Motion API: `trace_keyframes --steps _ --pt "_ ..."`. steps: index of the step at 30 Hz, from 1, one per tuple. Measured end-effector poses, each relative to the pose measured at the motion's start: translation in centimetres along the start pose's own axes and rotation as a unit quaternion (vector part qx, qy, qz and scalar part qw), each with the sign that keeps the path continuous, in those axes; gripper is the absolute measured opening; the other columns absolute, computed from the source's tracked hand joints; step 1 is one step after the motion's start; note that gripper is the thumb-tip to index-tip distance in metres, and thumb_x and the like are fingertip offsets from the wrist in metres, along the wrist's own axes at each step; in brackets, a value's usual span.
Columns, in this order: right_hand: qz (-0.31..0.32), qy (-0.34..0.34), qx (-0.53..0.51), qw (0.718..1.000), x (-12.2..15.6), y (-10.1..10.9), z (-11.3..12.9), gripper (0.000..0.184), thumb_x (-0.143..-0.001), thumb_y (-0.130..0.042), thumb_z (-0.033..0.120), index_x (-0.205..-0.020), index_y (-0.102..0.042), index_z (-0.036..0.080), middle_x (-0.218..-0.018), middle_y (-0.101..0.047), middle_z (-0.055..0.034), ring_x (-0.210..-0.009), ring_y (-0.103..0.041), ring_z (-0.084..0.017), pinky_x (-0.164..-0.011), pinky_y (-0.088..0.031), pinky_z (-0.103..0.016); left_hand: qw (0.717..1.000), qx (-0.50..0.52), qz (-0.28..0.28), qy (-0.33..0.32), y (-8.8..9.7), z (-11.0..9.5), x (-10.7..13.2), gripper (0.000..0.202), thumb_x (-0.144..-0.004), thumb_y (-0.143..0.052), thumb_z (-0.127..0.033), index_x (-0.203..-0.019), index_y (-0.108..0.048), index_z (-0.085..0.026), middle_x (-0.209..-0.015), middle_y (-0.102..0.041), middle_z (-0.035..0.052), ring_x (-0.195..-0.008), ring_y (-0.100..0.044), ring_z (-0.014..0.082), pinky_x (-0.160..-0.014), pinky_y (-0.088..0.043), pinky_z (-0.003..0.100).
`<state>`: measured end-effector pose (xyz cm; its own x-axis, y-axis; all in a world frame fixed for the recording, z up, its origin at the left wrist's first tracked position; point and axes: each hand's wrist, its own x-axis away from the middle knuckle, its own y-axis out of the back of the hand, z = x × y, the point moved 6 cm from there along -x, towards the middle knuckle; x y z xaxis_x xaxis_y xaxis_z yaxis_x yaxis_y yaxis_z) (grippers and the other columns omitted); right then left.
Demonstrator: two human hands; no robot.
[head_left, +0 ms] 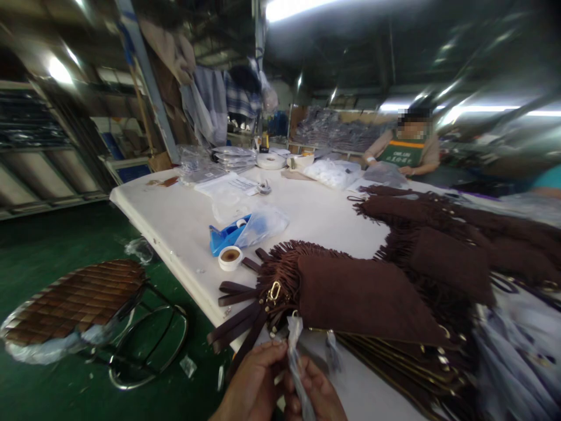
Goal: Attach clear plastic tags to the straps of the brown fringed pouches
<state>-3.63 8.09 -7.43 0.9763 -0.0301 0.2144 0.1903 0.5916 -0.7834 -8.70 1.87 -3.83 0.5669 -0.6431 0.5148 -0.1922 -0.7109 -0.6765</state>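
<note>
A twisted strip of clear plastic wrapping [296, 356] stands up between my hands in front of the brown bags. My left hand [258, 377] is closed, its thumb and fingertips pinched at the strip's left side. From the right, my right hand [314, 389] has its fingers curled round the lower part of the strip. The strip's upper end reaches the edge of a brown fringed bag [363, 292]; whether it is fixed there I cannot tell. This bag lies on a stack of similar bags, with gold clasps [274, 290] and straps [239, 321] at its left end.
A blue tape dispenser [228, 235] and a tape roll [230, 257] sit on the white table [170, 210]. More brown bags [451, 257] cover its right side. A stool [74, 304] stands at the left. Across the table, a person [401, 153] in a green apron handles plastic.
</note>
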Motion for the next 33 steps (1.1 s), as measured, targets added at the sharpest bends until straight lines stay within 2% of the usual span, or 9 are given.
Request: trace_keyframes --steps 5,7,10,16,19,23,26,30,33 --pt "0.045 -0.077 -0.103 0.991 0.2 -0.5 -0.6 0.035 -0.066 -0.088 0.038 -0.083 -0.063 0.020 -0.069 -0.058 0.0058 -0.045 -0.043 -0.001 -0.042 -0.033 -0.011 0.993 0.047 0.035 0.100 -0.9 1.1 0.1 0.017 -0.081 -0.064 -0.030 -0.082 -0.065 -0.013 -0.054 -0.054 0.0036 -0.047 -0.048 0.0155 -0.045 -0.030 0.023" --pt "0.079 -0.110 -0.134 0.982 0.4 -1.0 -0.7 0.032 -0.067 -0.087 0.036 -0.086 -0.066 0.022 -0.067 -0.056 0.0064 -0.045 -0.041 -0.001 -0.043 -0.033 -0.010 0.989 0.070 0.053 0.123 -1.4 1.1 0.2 0.018 -0.083 -0.063 -0.029 -0.083 -0.066 -0.011 -0.060 -0.059 0.0062 -0.051 -0.052 0.0164 -0.047 -0.033 0.023" --pt "0.080 -0.102 -0.137 0.982 0.4 -0.9 -0.5 0.031 -0.069 -0.086 0.036 -0.088 -0.066 0.021 -0.067 -0.057 0.0057 -0.045 -0.041 -0.001 -0.044 -0.033 -0.010 0.982 0.089 0.079 0.144 -1.5 1.1 0.1 0.016 -0.084 -0.062 -0.025 -0.083 -0.067 -0.009 -0.072 -0.065 0.0115 -0.064 -0.060 0.0206 -0.056 -0.042 0.027" --pt "0.057 -0.057 -0.072 0.994 0.3 -0.2 -0.5 0.039 -0.068 -0.085 0.043 -0.083 -0.059 0.018 -0.068 -0.058 0.0041 -0.046 -0.045 -0.003 -0.046 -0.035 -0.014 0.984 0.057 0.123 0.114 -0.8 0.4 -0.6 0.006 -0.083 -0.064 -0.011 -0.086 -0.069 -0.008 -0.081 -0.070 0.0127 -0.077 -0.065 0.0228 -0.077 -0.047 0.033" --pt "0.063 -0.043 -0.050 0.996 0.4 -0.3 -0.3 0.041 -0.069 -0.084 0.047 -0.079 -0.057 0.018 -0.067 -0.056 0.0044 -0.047 -0.046 -0.002 -0.048 -0.036 -0.015 0.982 0.019 0.143 0.123 -0.8 0.0 -0.7 0.012 -0.079 -0.068 -0.010 -0.091 -0.070 -0.007 -0.089 -0.071 0.0145 -0.083 -0.066 0.0238 -0.083 -0.047 0.035" --pt "0.084 -0.088 -0.065 0.990 0.4 -1.2 -0.1 0.041 -0.067 -0.085 0.047 -0.076 -0.058 0.017 -0.064 -0.053 0.0047 -0.048 -0.045 -0.002 -0.047 -0.033 -0.014 0.974 -0.051 0.169 0.144 -0.9 -0.5 -1.1 0.028 -0.076 -0.070 -0.011 -0.102 -0.069 -0.001 -0.093 -0.072 0.0181 -0.080 -0.067 0.0206 -0.081 -0.048 0.032" --pt "0.089 -0.103 -0.075 0.988 0.3 -1.7 0.0 0.039 -0.067 -0.085 0.045 -0.076 -0.060 0.017 -0.065 -0.053 0.0044 -0.049 -0.043 -0.002 -0.047 -0.031 -0.013 0.973 -0.072 0.168 0.143 -0.7 -0.5 -1.7 0.028 -0.073 -0.071 -0.009 -0.100 -0.070 -0.001 -0.091 -0.073 0.0169 -0.077 -0.067 0.0186 -0.077 -0.048 0.029" --pt "0.098 -0.106 -0.069 0.987 0.3 -1.6 -0.2 0.038 -0.069 -0.083 0.048 -0.076 -0.062 0.017 -0.064 -0.051 0.0049 -0.048 -0.040 -0.002 -0.047 -0.031 -0.014 0.981 -0.073 0.141 0.110 -0.2 -0.5 -2.2 0.026 -0.070 -0.075 -0.011 -0.095 -0.071 -0.003 -0.087 -0.073 0.0160 -0.072 -0.066 0.0180 -0.074 -0.049 0.028" --pt "0.105 -0.101 -0.056 0.988 0.4 -1.4 -0.3 0.037 -0.073 -0.081 0.048 -0.077 -0.062 0.017 -0.059 -0.049 0.0055 -0.045 -0.036 -0.002 -0.045 -0.029 -0.014 0.987 -0.073 0.134 0.059 -0.4 -0.9 -1.9 0.021 -0.071 -0.077 -0.013 -0.090 -0.072 -0.005 -0.095 -0.072 0.0173 -0.080 -0.066 0.0194 -0.077 -0.049 0.028"
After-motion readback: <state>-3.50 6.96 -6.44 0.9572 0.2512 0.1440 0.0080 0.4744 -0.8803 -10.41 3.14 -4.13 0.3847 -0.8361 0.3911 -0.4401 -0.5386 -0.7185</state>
